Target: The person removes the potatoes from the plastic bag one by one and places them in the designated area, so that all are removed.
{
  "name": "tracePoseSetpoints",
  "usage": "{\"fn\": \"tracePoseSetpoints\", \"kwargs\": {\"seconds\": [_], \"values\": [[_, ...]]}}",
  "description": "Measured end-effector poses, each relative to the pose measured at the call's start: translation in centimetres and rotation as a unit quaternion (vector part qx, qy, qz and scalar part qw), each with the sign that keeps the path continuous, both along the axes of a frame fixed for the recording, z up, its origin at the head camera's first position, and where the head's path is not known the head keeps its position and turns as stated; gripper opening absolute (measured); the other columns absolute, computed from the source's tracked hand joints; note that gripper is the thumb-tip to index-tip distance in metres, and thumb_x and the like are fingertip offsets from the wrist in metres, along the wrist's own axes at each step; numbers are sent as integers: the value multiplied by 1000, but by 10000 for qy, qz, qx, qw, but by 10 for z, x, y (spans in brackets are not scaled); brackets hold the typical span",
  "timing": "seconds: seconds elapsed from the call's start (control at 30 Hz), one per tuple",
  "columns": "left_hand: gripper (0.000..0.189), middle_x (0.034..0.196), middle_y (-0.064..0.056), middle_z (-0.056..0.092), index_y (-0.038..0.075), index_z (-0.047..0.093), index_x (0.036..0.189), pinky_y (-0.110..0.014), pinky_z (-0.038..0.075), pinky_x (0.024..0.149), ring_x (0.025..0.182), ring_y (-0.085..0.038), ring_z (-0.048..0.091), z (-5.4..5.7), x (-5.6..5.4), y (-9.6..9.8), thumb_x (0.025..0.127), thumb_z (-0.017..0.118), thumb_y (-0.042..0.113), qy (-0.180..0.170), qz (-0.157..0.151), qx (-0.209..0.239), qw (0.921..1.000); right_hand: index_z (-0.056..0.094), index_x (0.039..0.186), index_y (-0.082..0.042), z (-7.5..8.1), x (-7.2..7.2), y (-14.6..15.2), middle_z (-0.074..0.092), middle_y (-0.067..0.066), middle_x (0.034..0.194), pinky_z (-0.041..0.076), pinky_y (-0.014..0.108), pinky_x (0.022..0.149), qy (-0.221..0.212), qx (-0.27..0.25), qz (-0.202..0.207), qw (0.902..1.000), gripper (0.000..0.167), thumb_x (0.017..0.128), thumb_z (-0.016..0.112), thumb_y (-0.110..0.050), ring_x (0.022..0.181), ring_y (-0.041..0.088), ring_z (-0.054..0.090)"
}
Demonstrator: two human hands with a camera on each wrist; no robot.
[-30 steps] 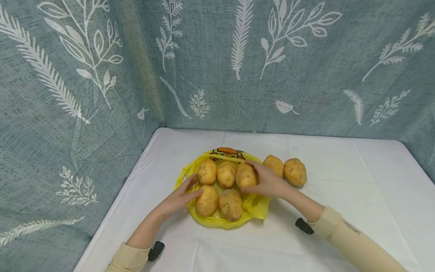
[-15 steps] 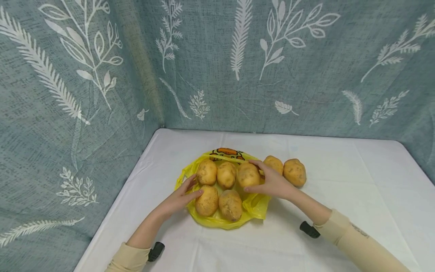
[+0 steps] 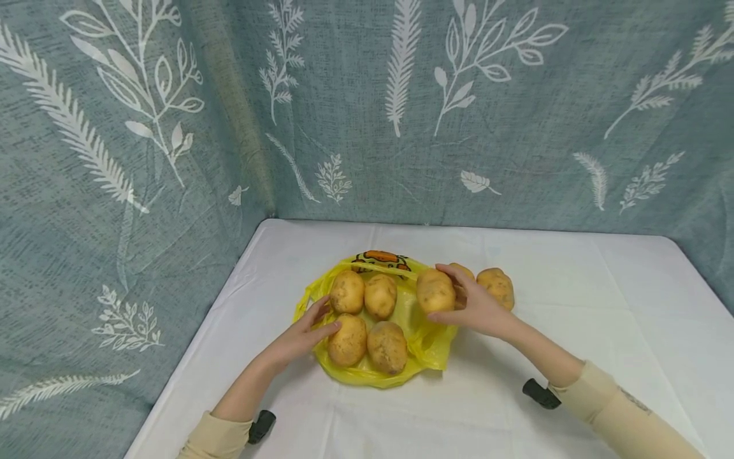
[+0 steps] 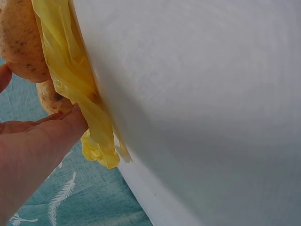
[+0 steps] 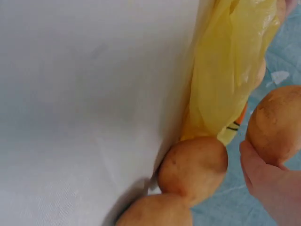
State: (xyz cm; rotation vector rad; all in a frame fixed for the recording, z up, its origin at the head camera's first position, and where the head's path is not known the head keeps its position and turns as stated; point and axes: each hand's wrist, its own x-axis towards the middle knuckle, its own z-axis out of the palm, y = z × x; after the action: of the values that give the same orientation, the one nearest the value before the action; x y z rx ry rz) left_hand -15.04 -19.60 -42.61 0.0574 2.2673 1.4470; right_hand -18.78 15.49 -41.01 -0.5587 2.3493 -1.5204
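Note:
In the head view my right hand [image 3: 480, 307] holds a potato [image 3: 434, 292] between thumb and fingers, raised over the right side of a yellow plastic bag [image 3: 385, 381]. The right wrist view shows that potato [image 5: 277, 123] lifted above the table. My left hand [image 3: 302, 331] rests at the bag's left edge, fingers extended and thumb against the front left potato [image 3: 347, 341]. Another front potato [image 3: 387, 347] and two back ones, a left potato [image 3: 347, 292] and a middle potato [image 3: 380, 297], lie in the bag. In the left wrist view the fingers touch the yellow plastic [image 4: 77, 80].
Two more potatoes lie right of the bag on the white tablecloth [image 3: 590, 319]: a far right potato [image 3: 497, 287] and one partly hidden behind my right hand, the nearer potato [image 5: 194, 167]. A patterned blue-green curtain [image 3: 367, 127] hangs behind and to the left.
My right hand has moved right and lifted the potato away from the back row in the bag, now partly covering the nearer loose potato. The left hand has stayed in place.

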Motion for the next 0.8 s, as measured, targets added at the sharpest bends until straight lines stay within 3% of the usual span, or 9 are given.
{"fn": "tracePoseSetpoints", "kwargs": {"seconds": [0.37, 0.63, 0.8], "values": [[81, 159, -23, 16, 10, 9, 157, -58, 17, 113, 146, -41, 12, -1, 0, -1, 98, 56, 40, 107, -89, 6, 9999, 27, 153, -14, 3, 4, 22, 35, 17, 149, 42, 52, 101, 257, 116, -150, 9995, 88, 83, 80, -25, 129, 37, 44], [83, 159, -21, 16, 11, 9, 157, -57, 16, 114, 146, -40, 11, -4, -1, 0, 98, 57, 41, 69, -23, 33, 10000, 25, 154, -15, 5, 9, 38, 32, 21, 147, 50, 41, 92, 1, 58, -282, 9996, 88, 84, 79, -26, 123, 39, 50], [83, 159, -21, 17, 12, 9, 158, -57, 16, 114, 146, -39, 13, -4, -1, -1, 98, 57, 42, 61, -24, 40, 10000, 26, 154, -16, 8, 12, 48, 33, 20, 150, 47, 48, 97, 89, 244, -515, 9983, 88, 84, 79, -28, 128, 40, 47]]}}
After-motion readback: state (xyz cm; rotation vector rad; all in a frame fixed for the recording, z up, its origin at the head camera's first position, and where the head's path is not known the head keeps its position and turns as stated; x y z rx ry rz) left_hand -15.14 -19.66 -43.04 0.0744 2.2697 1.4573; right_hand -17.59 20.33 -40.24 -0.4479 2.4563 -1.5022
